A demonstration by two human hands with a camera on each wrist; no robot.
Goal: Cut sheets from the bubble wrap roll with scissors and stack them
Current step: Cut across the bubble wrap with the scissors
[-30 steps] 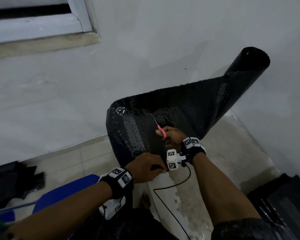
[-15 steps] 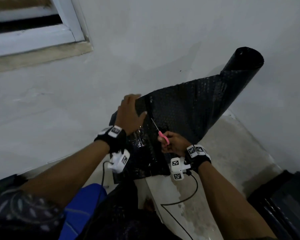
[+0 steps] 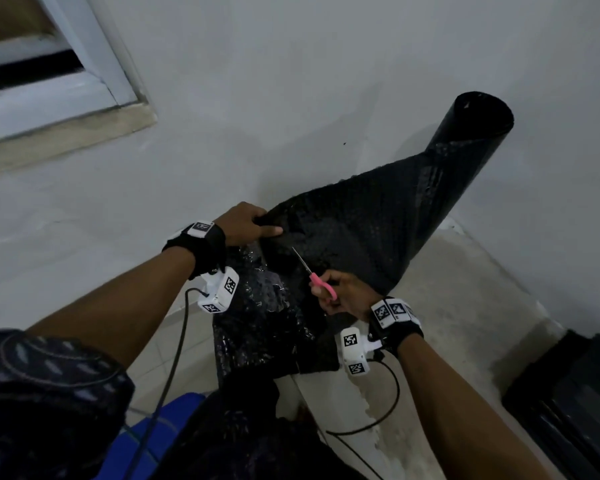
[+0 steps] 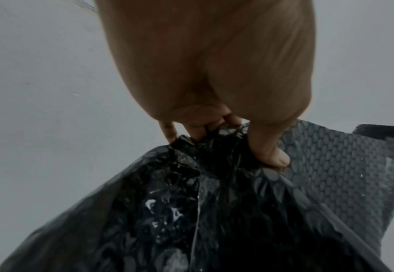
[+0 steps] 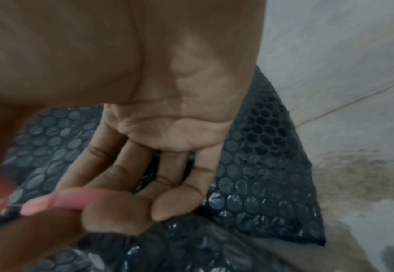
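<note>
The bubble wrap roll (image 3: pixel 465 147) is seen as black, its unrolled sheet (image 3: pixel 354 230) patterned with round bubbles and glossy highlights; the scissors (image 3: pixel 321 284) are marked by pink handles and pale metal blades; black wristbands (image 3: pixel 201 245) with white, black-patterned tags are worn; a blue object (image 3: pixel 160 441) is shown below; the wall (image 3: pixel 291 98) is painted pale grey.

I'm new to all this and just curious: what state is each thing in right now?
Bubble wrap roll: partly unrolled, standing against the wall.
Loose sheet: lifted at its top edge, bunched in the grip.
Scissors: held, blades pointing up at the sheet.
Left hand: grips the sheet's edge.
Right hand: holds the scissors.
</note>
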